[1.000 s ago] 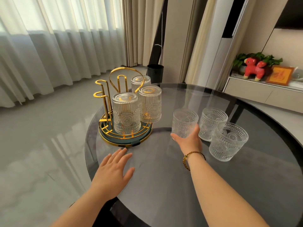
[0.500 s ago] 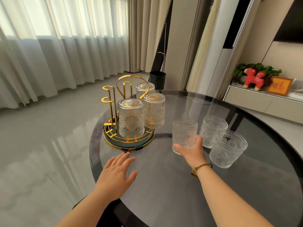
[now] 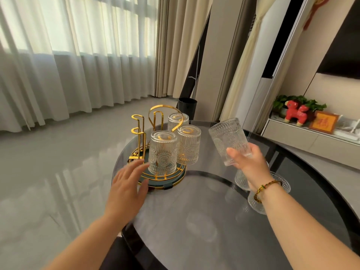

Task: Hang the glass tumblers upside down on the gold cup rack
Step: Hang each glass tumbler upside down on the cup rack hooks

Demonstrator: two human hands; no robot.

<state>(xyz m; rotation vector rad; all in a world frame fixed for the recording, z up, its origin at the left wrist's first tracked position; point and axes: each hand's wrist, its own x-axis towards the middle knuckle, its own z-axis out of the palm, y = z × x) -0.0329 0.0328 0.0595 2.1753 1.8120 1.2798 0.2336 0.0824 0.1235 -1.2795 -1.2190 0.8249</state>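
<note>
Right hand (image 3: pixel 248 162) grips a tilted tumbler (image 3: pixel 229 140) above the table (image 3: pixel 194 221), at 3 o'clock from the rack (image 3: pixel 155 172). Left hand (image 3: pixel 126 186), fingers spread and empty, at the rack's 7 o'clock edge.

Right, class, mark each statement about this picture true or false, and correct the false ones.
1. The right hand holds a glass tumbler in the air. True.
2. Three tumblers hang upside down on the gold cup rack. True.
3. The left hand holds a tumbler. False: it is open and empty, near the rack's base.
4. Every peg on the rack is full. False: empty gold pegs stand at the rack's left.
5. The table is wooden. False: it has a dark glass top.
</note>
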